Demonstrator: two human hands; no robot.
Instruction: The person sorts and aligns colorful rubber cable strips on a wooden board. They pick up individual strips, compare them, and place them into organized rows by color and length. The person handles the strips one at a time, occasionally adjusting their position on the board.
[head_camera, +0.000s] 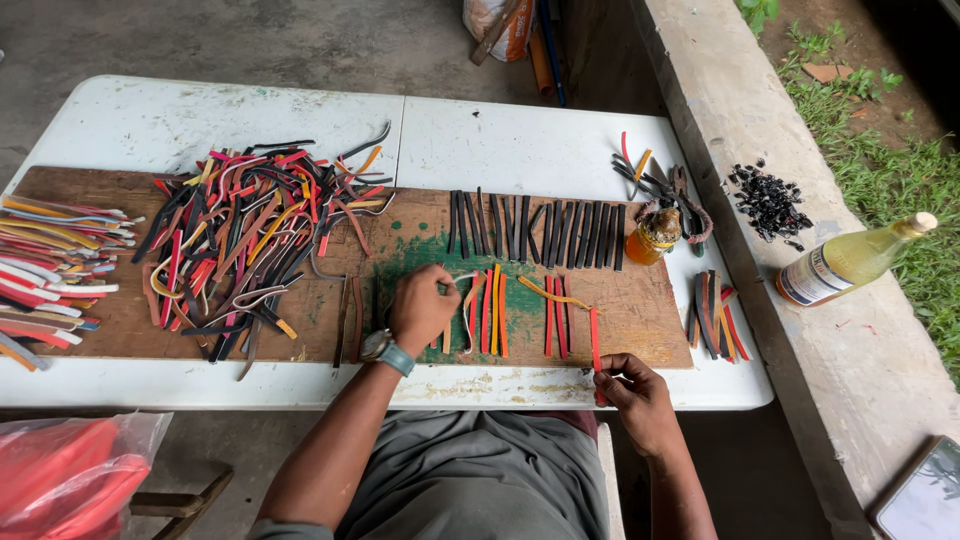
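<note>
Here, a white worktop (180, 120) is seen from above, with a brown wooden board (640, 310) laid along it. The left hand (422, 306) is rested on the green-stained middle of the board, its fingers curled around the end of a pale strip (466, 278); a watch (388, 350) is worn on that wrist. The right hand (632, 390) is placed at the near edge of the worktop, fingers pinched shut on the lower end of a red strip (594, 340), which runs up onto the board.

Between the hands, short red, orange and yellow strips (492, 312) are laid side by side. Behind them, a row of black strips (540, 232) is set upright in parallel. A loose mixed heap of strips (250, 235) is noted on the left of the board, and a sorted bundle (50, 270) at the far left edge.

A small amber jar (654, 236) stands at the board's right end. On the concrete ledge (850, 350) to the right, a bottle of yellowish liquid (850, 260) with a white and blue label lies on its side, near a pile of black scraps (768, 204). A clear plastic bag with red contents (70, 475) is seen lower left.
</note>
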